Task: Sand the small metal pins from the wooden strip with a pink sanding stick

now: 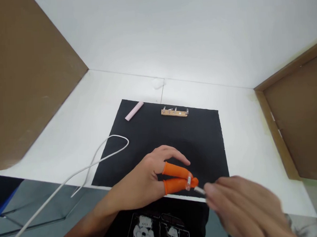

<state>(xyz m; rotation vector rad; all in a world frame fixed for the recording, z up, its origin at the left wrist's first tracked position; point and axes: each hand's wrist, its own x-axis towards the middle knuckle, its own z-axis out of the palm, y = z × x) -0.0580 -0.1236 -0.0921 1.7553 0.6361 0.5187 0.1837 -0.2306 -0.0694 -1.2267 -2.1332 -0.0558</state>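
Note:
My left hand [148, 174] reaches over the front of a black mat [159, 140]. Orange finger cots cover its thumb and index finger, which are pinched on a small clear tube-like piece [188, 182] with a pale label or core. Closed at the right is my right hand [244, 206], slightly blurred, around a thin whitish rod [199, 190] whose tip points at the clear piece. Whether tip and piece touch, I cannot tell. Farther back on the mat lies a wooden strip [171, 113] carrying several small clear pieces.
A pale pink bar [134, 111] lies at the mat's back left. One white cable [107, 157] loops over the mat's left edge and runs off the table. Brown panels [24, 76] flank the white table, and a white wall [175, 35] closes the back.

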